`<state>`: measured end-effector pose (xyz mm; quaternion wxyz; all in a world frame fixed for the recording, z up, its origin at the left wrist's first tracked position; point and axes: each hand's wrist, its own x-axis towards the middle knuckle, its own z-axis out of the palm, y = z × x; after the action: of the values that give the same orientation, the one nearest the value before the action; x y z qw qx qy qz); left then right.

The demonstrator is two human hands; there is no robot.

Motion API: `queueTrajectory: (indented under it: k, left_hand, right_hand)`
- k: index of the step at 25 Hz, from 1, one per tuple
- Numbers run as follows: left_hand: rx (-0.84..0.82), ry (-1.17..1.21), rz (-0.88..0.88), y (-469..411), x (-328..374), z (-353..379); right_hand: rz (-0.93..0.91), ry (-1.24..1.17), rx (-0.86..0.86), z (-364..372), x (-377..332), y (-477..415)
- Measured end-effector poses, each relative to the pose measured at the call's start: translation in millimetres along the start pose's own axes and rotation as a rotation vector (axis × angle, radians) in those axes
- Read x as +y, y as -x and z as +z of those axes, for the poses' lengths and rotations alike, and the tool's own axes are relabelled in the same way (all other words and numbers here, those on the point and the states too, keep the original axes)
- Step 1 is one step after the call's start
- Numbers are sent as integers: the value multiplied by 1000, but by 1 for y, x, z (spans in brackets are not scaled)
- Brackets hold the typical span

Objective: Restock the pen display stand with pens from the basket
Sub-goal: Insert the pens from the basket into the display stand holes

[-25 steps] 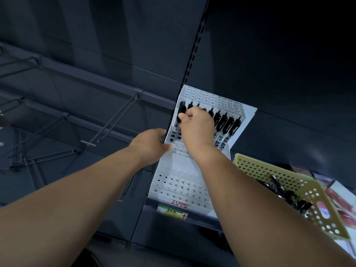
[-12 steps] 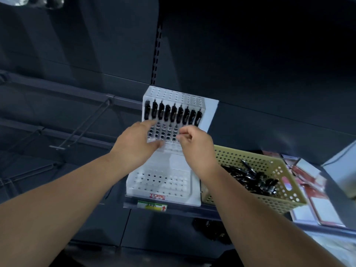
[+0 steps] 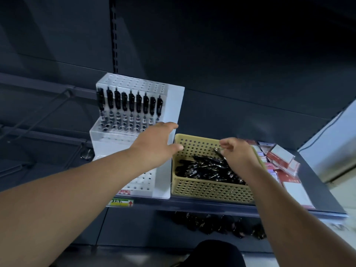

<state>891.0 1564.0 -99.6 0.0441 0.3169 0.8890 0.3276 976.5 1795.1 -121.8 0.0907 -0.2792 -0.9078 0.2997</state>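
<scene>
Nine upright black pens (image 3: 131, 101) fill the white perforated display stand (image 3: 175, 105) left of the yellow plastic basket (image 3: 208, 189) of loose pens (image 3: 200, 166). My left grip (image 3: 156, 145) is spread at the basket's left rim. My right grip (image 3: 238, 153) curls above the basket, and I cannot tell whether it pinches a pen.

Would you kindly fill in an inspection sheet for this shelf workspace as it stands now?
Surface: dark shelf, carrying stand and basket.
Job's things: white pen display stand with one row of black pens in its upper tier; yellow basket beside it, holding loose pens.
Clutter: red-and-white packets right of the basket.
Grippers: left hand open, fingers spread before the stand; right hand curled over the basket, grip unclear.
Cables: thin dark line at right, possibly a cable.
Surroundings: dark back panels, metal hooks at left.
</scene>
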Motion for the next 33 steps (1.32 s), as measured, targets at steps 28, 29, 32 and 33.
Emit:
queueTrajectory:
  k: [28,29,32,33]
  left_hand:
    - [-86,-41,-55,-26,23,45]
    - [-86,-33,-57,-24,23,43]
    - [-95,-11,-58,-18,22,37]
    - [-96,-3,-61,-16,22,35]
  right_hand:
    - [-252,911,-481,-5,38,-31]
    - [-298,897,-438,-5,38,-34]
    - [-315,812,-311,0,41,-47]
    - [-314,748,-254,2,40,-49]
